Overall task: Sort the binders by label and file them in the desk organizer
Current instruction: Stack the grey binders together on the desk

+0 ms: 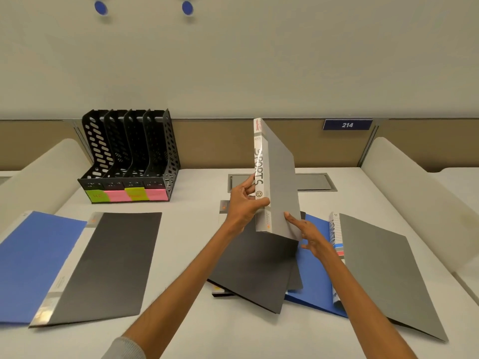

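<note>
A grey binder (278,177) with "SPORTS" on its white spine stands upright above the desk's middle. My left hand (243,203) grips its spine low down, thumb in front. My right hand (307,233) touches the grey cover's lower corner with straight fingers. Beneath lie a black binder (256,268) and a blue binder (316,268). A grey binder (383,270) lies at the right. At the left lie a blue binder (31,265) and a black binder (114,263). The black desk organizer (129,154) stands at the back left, its slots empty, with green and pink labels along its front.
The white desk (191,229) is flanked by rounded cream dividers (39,177) left and right. A grey cable hatch (316,182) sits in the desk behind the held binder. A blue "214" sign (347,124) hangs on the back partition.
</note>
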Demonstrator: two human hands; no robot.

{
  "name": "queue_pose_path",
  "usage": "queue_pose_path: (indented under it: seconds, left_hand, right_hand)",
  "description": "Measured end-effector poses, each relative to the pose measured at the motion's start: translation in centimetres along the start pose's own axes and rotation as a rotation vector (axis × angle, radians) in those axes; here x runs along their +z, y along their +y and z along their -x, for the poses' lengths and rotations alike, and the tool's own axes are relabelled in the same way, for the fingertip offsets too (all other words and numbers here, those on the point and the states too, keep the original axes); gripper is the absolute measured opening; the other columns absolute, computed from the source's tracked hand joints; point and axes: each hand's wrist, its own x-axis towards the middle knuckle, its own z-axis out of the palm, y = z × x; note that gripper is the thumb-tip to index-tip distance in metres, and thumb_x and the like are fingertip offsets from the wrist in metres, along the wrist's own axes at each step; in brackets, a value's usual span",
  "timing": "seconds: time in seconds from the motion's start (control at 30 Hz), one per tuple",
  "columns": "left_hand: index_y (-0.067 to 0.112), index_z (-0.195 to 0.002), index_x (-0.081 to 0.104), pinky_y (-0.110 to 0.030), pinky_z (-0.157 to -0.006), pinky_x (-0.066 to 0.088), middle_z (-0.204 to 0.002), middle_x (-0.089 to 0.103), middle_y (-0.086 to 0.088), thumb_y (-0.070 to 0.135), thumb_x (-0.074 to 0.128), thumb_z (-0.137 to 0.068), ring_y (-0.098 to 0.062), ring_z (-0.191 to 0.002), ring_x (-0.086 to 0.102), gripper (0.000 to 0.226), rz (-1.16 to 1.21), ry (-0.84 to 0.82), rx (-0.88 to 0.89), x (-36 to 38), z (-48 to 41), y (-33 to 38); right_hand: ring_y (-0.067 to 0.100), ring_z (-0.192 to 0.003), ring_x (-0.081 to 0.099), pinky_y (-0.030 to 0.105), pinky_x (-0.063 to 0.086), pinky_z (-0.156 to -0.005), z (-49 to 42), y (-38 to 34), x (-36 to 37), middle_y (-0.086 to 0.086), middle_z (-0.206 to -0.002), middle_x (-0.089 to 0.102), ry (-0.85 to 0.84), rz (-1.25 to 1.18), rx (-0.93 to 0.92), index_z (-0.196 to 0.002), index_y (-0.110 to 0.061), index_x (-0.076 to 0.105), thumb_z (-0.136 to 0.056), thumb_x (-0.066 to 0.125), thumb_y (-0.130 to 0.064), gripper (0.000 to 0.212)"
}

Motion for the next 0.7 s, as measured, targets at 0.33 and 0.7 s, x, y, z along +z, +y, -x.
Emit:
queue_pose_path:
  seconds: [0.33,0.7]
  left_hand:
    - [0.018,-0.141,0.048,-0.023,-0.064,0.058,-0.130,0.063,0.004,0.003,0.067,-0.086,-0.012,-0.096,0.070,0.060,0.016,0.176,-0.094,-8.7,0.9,-0.2]
    - [0.011,-0.130,0.057,-0.026,-0.068,0.059,-0.127,0.065,-0.004,0.001,0.071,-0.082,-0.016,-0.093,0.072,0.050,-0.117,0.280,-0.171,-23.7,5.5,-2.6]
  right_hand:
    - [0.025,-0.102,0.058,0.028,0.047,-0.076,-0.7,-1.3,5.6,0.007,-0.110,0.063,0.075,0.036,-0.171,-0.120,-0.007,0.056,-0.065,0.083,-0.045,0.072]
    - [0.023,-0.102,0.062,0.032,0.054,-0.074,2.2,1.2,20.0,0.007,-0.115,0.065,0.032,0.059,-0.083,-0.123,-0.007,0.055,-0.053,0.093,-0.043,0.087]
